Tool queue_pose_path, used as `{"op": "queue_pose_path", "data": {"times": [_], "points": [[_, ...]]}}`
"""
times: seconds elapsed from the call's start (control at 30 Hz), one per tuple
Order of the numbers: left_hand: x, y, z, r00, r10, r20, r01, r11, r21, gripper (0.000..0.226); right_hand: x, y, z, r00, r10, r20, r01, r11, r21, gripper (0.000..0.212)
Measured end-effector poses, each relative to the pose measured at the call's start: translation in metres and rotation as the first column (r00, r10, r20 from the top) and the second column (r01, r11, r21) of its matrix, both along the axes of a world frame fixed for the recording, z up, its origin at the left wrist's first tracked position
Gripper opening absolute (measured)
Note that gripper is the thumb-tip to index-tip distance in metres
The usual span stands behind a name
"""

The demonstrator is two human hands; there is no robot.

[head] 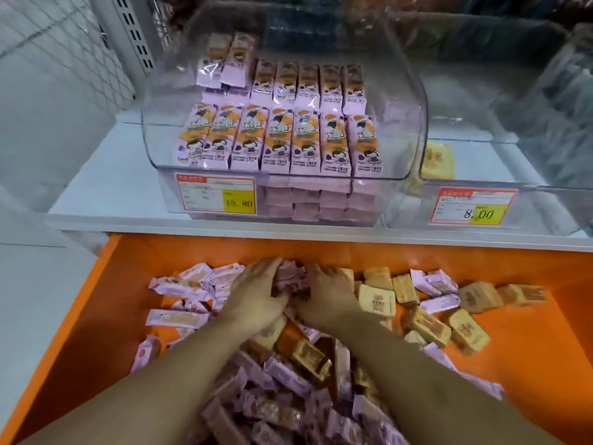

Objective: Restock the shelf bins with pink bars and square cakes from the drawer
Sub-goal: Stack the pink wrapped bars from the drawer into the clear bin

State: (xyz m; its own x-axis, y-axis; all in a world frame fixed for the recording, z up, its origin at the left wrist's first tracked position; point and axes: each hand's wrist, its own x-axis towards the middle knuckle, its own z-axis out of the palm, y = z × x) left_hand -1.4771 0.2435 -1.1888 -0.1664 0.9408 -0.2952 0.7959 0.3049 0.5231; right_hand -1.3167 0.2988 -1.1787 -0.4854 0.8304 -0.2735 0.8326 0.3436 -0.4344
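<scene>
From the head camera, the fingertips of both hands are buried in a blurred clump of pink bars (290,277) at the far middle of the orange drawer (529,364). The left hand (256,295) and right hand (327,298) curl inward around that clump from either side. Square cakes (377,300) lie just right of the hands. Bare orange floor shows at the drawer's right and left. Above, the clear left bin (282,194) is stacked with pink bars; the right bin (500,200) shows one cake, faintly.
</scene>
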Motion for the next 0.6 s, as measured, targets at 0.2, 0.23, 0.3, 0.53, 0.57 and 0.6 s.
{"op": "queue_pose_path", "data": {"times": [0.2, 0.23, 0.3, 0.53, 0.57, 0.6], "points": [[-0.001, 0.003, -0.022, 0.996, -0.029, -0.088, 0.031, 0.999, 0.016, 0.068, -0.005, 0.003, -0.009, 0.992, 0.027, 0.127, -0.037, 0.996, 0.080, 0.042], [-0.001, 0.002, -0.021, 0.996, -0.024, -0.080, 0.026, 0.999, 0.021, 0.064, -0.005, 0.003, -0.009, 0.989, 0.037, 0.144, -0.047, 0.997, 0.068, 0.040], [0.001, 0.000, -0.017, 0.997, -0.022, -0.076, 0.024, 0.999, 0.025, 0.060, -0.006, 0.002, -0.009, 0.986, 0.048, 0.158, -0.054, 0.998, 0.037, 0.035], [-0.006, -0.015, 0.013, 0.998, 0.058, 0.026, -0.060, 0.994, 0.092, 0.043, 0.007, -0.005, 0.012, 0.996, -0.069, -0.060, 0.065, 0.995, -0.075, 0.021], [-0.007, -0.018, 0.023, 0.995, 0.072, 0.068, -0.078, 0.992, 0.099, 0.041, 0.012, -0.006, 0.020, 0.986, -0.119, -0.113, 0.105, 0.987, -0.124, 0.018], [-0.008, -0.021, 0.034, 0.990, 0.091, 0.110, -0.101, 0.990, 0.094, 0.039, 0.017, -0.008, 0.030, 0.975, -0.162, -0.154, 0.138, 0.978, -0.157, 0.019]]}}
